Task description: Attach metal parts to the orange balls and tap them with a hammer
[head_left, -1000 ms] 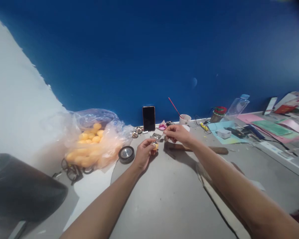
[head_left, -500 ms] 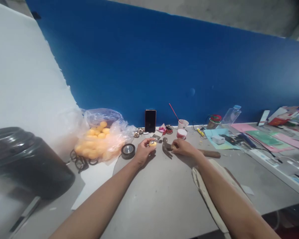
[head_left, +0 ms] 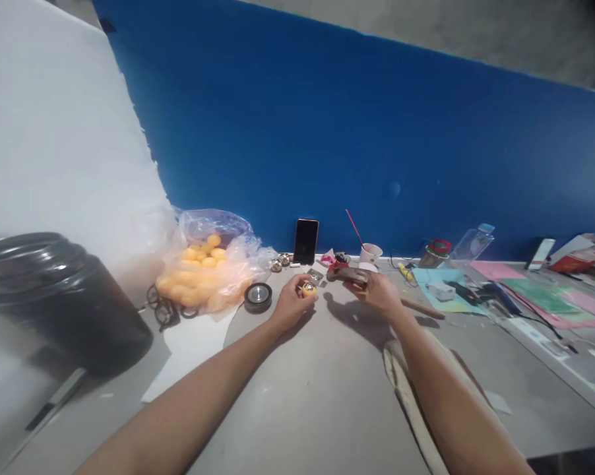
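My left hand (head_left: 288, 305) is closed around a small yellow-orange ball (head_left: 309, 289) with shiny metallic pieces on its top, held just above the table. To the right, my right hand (head_left: 380, 294) grips a claw hammer (head_left: 423, 308) near its head. The hammer's head is raised off the table and casts a shadow below. A black round container with a silver centre (head_left: 258, 297) stands left of my left hand. Beyond the ball lies a small flat piece with shiny bits (head_left: 316, 276). Shiny metallic balls (head_left: 276, 265) rest near the wall.
A clear plastic bag of orange balls (head_left: 193, 287) and a large dark jar (head_left: 64, 303) stand on the left. A phone (head_left: 306, 241) leans on the blue wall. A paper cup (head_left: 371, 253) is behind my right hand. Coloured papers (head_left: 530, 300) and a power strip (head_left: 549, 346) lie right.
My right hand has lifted the hammer's head off the table and turned it. My left hand still holds the ball, whose metallic top now faces more toward me. The view has shifted slightly.
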A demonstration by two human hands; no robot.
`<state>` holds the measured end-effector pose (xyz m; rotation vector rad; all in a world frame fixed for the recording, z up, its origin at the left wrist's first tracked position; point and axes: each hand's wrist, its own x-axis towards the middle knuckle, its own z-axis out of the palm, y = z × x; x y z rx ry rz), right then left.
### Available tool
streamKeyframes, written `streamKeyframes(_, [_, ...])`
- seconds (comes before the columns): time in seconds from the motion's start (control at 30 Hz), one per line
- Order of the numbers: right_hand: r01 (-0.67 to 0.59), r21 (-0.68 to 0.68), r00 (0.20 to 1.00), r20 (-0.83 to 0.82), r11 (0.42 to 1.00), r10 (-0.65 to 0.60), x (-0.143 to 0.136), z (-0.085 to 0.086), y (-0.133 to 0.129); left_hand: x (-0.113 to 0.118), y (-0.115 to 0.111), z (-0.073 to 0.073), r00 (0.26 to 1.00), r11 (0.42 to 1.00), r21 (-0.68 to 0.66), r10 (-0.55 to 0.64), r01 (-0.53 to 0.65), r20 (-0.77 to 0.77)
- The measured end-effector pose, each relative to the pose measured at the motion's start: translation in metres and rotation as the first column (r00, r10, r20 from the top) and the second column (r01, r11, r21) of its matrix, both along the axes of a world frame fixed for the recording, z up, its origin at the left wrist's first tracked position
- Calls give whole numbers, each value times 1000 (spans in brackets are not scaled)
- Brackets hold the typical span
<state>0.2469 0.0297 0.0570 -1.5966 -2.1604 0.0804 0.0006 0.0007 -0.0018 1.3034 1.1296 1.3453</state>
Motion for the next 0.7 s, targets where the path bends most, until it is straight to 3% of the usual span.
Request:
streamKeyframes(0.1, [18,140,999,-35,990,-13,-8,-1,-8,-2,3,-2,990,997,50,65,-59,-124])
streamKeyframes(0.27, [-170,238,984,-4,956,176,-22,-11,-14,-3,5,-2,978,997,68,45,-32,-205])
streamKeyframes(0.47, [-139,368,990,17,919,142,-22,-19,-10,-1,2,1,967,998,40,46,-37,-249])
streamKeyframes(0.7, [-145,388,989,26,910,146,-22,-19,-12,-1,2,2,956,998,42,46,-35,-291])
